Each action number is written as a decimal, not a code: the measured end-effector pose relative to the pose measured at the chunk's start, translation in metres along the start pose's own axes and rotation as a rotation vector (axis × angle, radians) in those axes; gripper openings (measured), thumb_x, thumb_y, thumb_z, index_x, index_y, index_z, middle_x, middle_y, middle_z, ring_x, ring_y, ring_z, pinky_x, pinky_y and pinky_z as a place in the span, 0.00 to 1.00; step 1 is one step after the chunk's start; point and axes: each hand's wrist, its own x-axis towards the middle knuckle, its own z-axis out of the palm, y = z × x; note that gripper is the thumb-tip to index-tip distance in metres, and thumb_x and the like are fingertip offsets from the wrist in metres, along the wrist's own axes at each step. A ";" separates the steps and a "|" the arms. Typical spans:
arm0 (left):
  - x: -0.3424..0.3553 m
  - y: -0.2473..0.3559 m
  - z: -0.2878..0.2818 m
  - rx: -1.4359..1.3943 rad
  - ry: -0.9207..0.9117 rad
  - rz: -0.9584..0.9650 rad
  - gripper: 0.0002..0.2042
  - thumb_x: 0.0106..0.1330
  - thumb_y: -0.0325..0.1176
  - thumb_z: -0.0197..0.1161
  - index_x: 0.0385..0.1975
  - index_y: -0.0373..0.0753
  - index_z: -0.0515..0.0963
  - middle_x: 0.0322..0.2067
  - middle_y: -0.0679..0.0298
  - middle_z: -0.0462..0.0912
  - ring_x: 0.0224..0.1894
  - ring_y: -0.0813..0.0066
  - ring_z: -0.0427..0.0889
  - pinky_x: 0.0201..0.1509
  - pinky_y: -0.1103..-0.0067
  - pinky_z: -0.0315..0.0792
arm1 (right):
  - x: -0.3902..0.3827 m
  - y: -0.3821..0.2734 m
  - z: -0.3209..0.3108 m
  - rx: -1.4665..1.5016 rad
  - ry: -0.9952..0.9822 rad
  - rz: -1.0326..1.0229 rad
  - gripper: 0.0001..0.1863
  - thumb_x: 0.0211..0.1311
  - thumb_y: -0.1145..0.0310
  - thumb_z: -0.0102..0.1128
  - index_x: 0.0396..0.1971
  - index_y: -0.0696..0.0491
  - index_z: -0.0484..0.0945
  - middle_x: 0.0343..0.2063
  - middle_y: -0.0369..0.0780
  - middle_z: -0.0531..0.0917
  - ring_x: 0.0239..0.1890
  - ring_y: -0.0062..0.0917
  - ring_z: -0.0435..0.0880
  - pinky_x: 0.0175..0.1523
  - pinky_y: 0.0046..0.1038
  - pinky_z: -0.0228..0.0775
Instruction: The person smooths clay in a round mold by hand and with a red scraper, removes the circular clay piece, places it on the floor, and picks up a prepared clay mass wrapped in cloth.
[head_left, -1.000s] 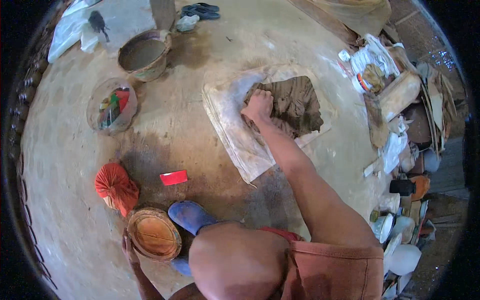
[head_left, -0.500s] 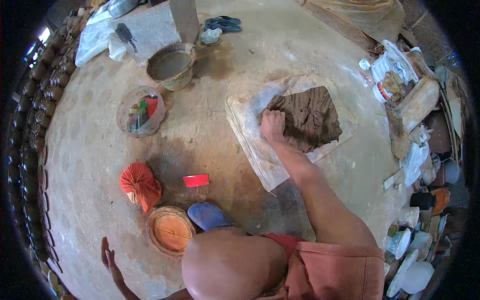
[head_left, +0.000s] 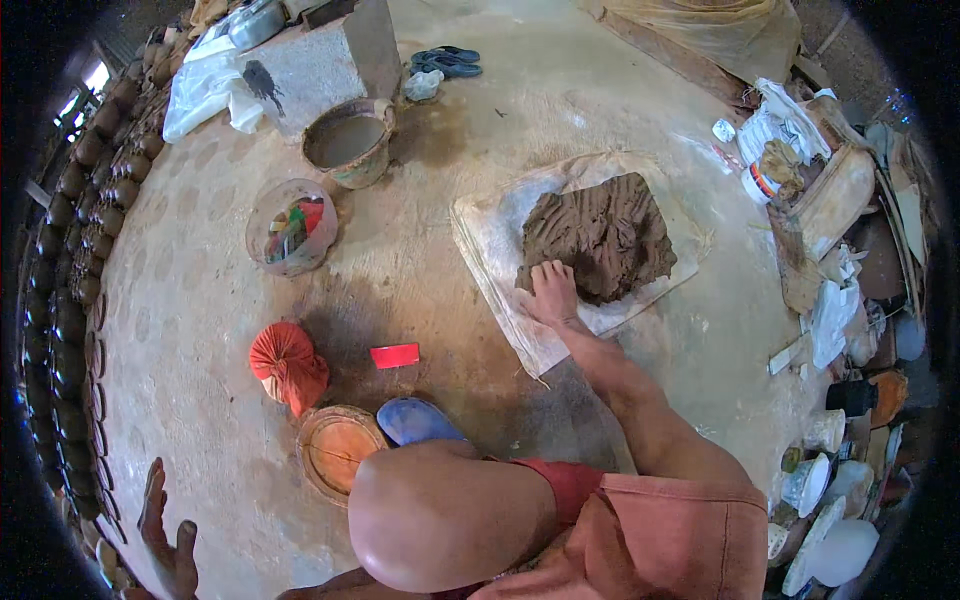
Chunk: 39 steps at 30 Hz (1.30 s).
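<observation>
A large lump of dark brown clay point(head_left: 610, 230), its surface ridged, lies on a pale, folded sack point(head_left: 495, 260). At the lump's near left edge, my right hand point(head_left: 552, 292) has its fingers curled over the clay and pressed against it. My left hand point(head_left: 168, 540) is far away at the lower left, held with fingers stretched and thumb apart, nothing in it. Close to my bent knee are a round wooden disc with an orange top point(head_left: 340, 450), a blue oval pad point(head_left: 415, 422) and a tied red cloth bundle point(head_left: 288, 362).
A small red rectangular piece point(head_left: 395, 355) lies on the floor point(head_left: 450, 330). Beyond it stand a clear tub of tools point(head_left: 292, 228) and a bucket of murky water point(head_left: 350, 140). Rows of dark pots point(head_left: 70, 320) line the left; mixed clutter point(head_left: 835, 440) runs down the right.
My right hand has shifted nearer along the clay's left side, uncovering its upper left edge. My left hand has come further into view, moving left, its fingers pointing up. The view has shifted slightly.
</observation>
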 end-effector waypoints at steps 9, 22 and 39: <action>-0.034 0.048 -0.019 0.175 -0.222 0.320 0.37 0.65 0.46 0.73 0.72 0.36 0.70 0.70 0.43 0.72 0.73 0.40 0.69 0.76 0.55 0.62 | 0.070 0.011 -0.123 -0.027 0.516 0.190 0.27 0.52 0.58 0.78 0.45 0.58 0.77 0.48 0.53 0.80 0.54 0.53 0.76 0.60 0.51 0.68; 0.020 0.057 0.061 -0.097 -0.289 0.241 0.37 0.57 0.41 0.79 0.66 0.31 0.75 0.62 0.41 0.80 0.68 0.42 0.76 0.72 0.58 0.69 | 0.151 0.030 -0.085 -0.470 -0.777 -0.112 0.43 0.33 0.36 0.84 0.45 0.56 0.90 0.56 0.47 0.84 0.63 0.40 0.77 0.68 0.44 0.64; 0.035 -0.002 0.092 -0.420 -0.527 -0.222 0.40 0.63 0.47 0.75 0.72 0.36 0.69 0.67 0.51 0.78 0.71 0.53 0.75 0.71 0.57 0.68 | 0.151 0.032 -0.010 -0.370 -0.918 0.180 0.25 0.32 0.61 0.84 0.38 0.49 0.93 0.43 0.43 0.92 0.48 0.35 0.92 0.50 0.37 0.86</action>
